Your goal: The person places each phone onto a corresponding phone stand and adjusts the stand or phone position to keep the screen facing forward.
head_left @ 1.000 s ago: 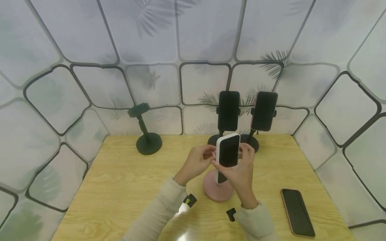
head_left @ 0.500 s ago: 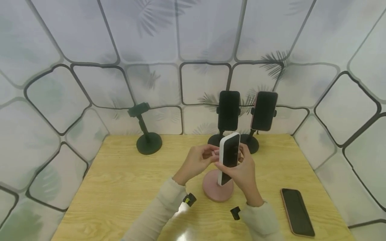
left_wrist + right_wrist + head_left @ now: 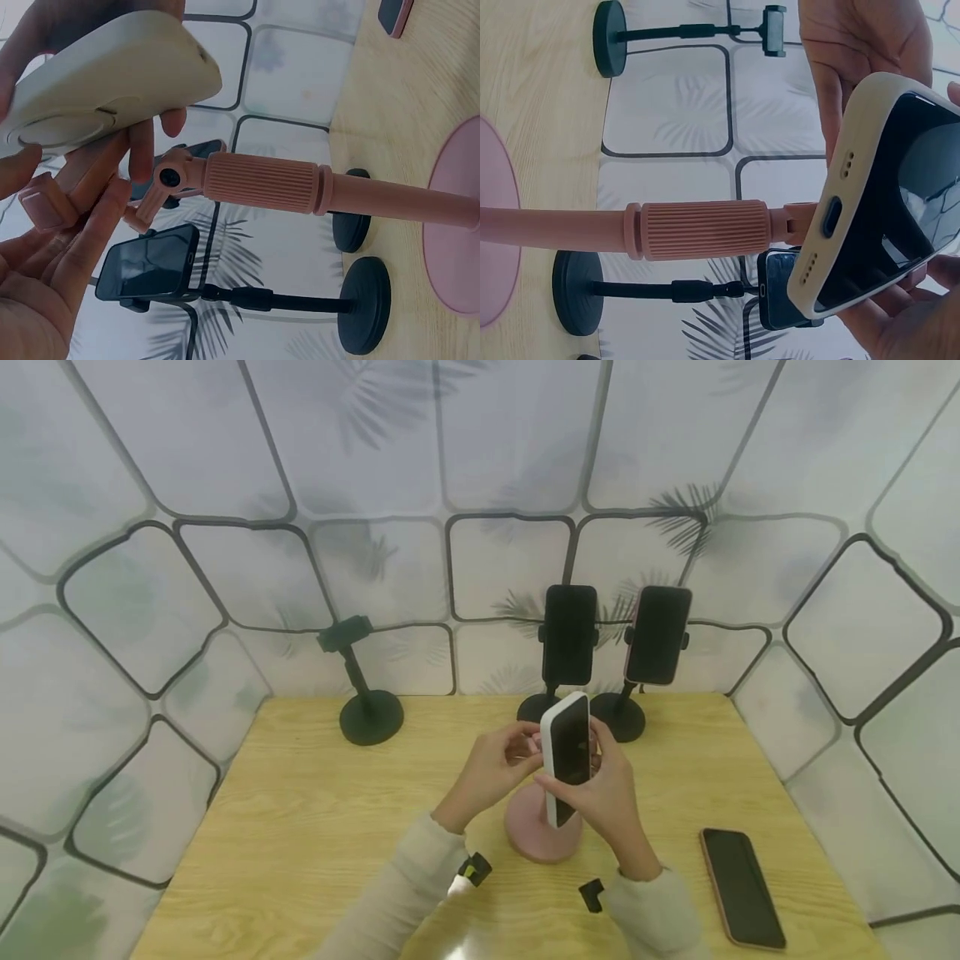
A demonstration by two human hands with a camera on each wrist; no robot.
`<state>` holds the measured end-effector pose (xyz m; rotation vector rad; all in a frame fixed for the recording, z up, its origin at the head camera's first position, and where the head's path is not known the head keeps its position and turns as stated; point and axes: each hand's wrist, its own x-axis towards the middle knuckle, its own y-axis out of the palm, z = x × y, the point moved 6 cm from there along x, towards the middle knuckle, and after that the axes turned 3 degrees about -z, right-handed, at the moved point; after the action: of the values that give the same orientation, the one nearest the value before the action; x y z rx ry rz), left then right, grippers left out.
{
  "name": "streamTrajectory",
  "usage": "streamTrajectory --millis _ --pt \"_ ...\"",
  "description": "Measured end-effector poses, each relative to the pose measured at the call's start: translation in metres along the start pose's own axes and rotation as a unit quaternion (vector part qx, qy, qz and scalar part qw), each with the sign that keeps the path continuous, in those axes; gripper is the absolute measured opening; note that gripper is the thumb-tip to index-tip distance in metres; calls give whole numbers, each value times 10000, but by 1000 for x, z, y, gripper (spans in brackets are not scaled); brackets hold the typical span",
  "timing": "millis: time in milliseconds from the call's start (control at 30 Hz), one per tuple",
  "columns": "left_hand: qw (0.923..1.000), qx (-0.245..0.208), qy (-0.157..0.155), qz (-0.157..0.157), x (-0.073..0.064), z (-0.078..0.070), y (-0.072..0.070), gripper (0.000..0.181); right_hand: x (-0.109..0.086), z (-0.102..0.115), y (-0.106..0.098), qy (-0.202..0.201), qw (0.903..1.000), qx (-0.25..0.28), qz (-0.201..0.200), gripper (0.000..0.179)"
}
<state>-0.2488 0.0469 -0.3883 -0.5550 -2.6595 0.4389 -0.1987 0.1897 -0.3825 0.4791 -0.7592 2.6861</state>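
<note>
So the right hand (image 3: pixel 603 787) had the white-cased phone (image 3: pixel 570 747) gripped round its edges, tilted, right up by the pink clamp (image 3: pixel 88 171) atop the pink stand (image 3: pixel 262 182). The left hand (image 3: pixel 491 770) was pinching that clamp; honestly couldn't tell if the phone was seated in it. Behind stood two dark stands (image 3: pixel 618 717) holding phones (image 3: pixel 568 635), and another phone (image 3: pixel 742 889) lay flat on the table (image 3: pixel 300 827) off to the right.

Glossy phone screen (image 3: pixel 907 199), ribbed plastic stand (image 3: pixel 262 182), wood-grain table (image 3: pixel 322 810).
</note>
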Motion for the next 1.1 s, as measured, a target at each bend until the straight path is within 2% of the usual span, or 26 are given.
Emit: streamTrajectory --millis 133,267,467,733,867,1100 --pt "9998 72 124 -144 -2 -3 1 29 0 0 0 -51 9996 -38 -270 77" --pt "9990 166 248 -332 -2 -5 -1 25 -2 4 0 -204 9970 -194 -716 80" --pt "9986 74 437 -302 0 -7 0 25 -2 3 -5 -210 9932 -309 -1104 81" --pt "9986 -59 504 -153 0 -8 -2 24 1 1 -11 38 9970 29 -771 78" --pt "9984 -111 552 -18 0 -6 -1 24 1 -3 -8 8 9965 -28 -832 81" --pt "9989 -186 415 81 1 -1 -1 29 5 -12 1 -70 9955 392 -859 83"
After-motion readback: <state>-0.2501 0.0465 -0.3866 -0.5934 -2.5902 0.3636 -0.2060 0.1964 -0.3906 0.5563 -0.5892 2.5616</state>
